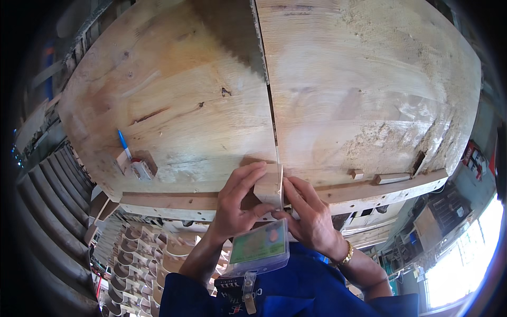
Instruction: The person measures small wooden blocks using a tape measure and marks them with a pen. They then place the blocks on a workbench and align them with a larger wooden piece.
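Observation:
A small pale wooden block (268, 186) stands at the front edge of a large wooden tabletop (211, 127), close to the seam between its two panels. My left hand (235, 198) is closed around the block's left side, its fingers over the top and thumb near the lower edge. A thin, light strip (281, 185) lies along the block's right face. My right hand (311, 214) is closed at that same face, fingertips pressing against the strip and thumb underneath. A gold-coloured bracelet (346, 253) circles my right wrist.
A blue pen (124, 143) and a small box (141, 169) lie at the left. A wood offcut (357, 174) and a longer wood piece (393, 178) rest front right. A clear badge holder (259, 247) hangs below my hands. Curved wooden pieces (132, 264) are stacked beneath, left.

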`<state>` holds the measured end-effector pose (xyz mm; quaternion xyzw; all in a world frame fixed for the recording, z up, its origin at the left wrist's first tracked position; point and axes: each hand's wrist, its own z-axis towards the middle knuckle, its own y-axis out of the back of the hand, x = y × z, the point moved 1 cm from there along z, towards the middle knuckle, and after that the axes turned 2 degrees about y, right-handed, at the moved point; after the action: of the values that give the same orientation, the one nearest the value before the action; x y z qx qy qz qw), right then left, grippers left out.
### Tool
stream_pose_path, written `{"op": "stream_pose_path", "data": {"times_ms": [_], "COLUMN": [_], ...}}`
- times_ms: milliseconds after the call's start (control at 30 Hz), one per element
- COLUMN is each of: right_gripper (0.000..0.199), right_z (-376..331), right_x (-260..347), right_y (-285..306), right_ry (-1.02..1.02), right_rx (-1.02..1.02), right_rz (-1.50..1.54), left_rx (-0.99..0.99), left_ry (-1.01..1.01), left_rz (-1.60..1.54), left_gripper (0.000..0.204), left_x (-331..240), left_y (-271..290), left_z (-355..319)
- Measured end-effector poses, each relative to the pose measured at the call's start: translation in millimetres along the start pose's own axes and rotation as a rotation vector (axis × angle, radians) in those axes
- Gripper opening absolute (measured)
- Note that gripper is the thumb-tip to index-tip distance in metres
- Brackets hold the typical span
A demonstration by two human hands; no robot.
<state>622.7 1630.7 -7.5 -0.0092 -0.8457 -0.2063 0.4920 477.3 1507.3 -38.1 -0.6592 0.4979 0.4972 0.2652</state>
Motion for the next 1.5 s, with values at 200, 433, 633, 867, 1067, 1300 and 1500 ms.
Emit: {"op": "stream_pose_path", "data": {"times_ms": [200,433,633,867,1067,1300,1500], "right_gripper": [0.062,0.062,0.060,0.059,0.057,0.053,0.053], "right_z": [0.5,-0.8,-1.5,-7.2,-8.0,-9.3,-9.1], "right_x": [-5.4,-1.3,0.3,-1.7,-9.1,-5.1,-12.9], "right_y": [-1.8,-1.0,-1.4,-6.4,-12.4,-11.1,-14.6], "right_ry": [0.065,0.027,0.013,0.012,0.090,0.087,0.126], "right_rx": [-0.017,-0.007,-0.017,-0.048,-0.108,-0.108,-0.155], "right_rz": [0.003,-0.016,-0.015,0.019,0.028,0.041,0.067], "left_rx": [-0.038,-0.028,0.086,0.062,0.181,0.235,0.381], "left_ry": [-0.001,-0.007,-0.013,0.079,0.277,0.185,0.326], "left_rz": [-0.095,-0.114,-0.071,0.060,0.161,0.371,0.449], "left_gripper": [0.061,0.061,0.059,0.055,0.058,0.055,0.049], "left_x": [9.8,8.7,3.6,-12.1,-27.2,-33.6,-52.2], "left_y": [-4.4,-3.5,5.2,4.4,16.1,26.4,25.9], "left_z": [-5.2,-6.7,-2.3,-1.3,11.1,24.6,38.9]}}
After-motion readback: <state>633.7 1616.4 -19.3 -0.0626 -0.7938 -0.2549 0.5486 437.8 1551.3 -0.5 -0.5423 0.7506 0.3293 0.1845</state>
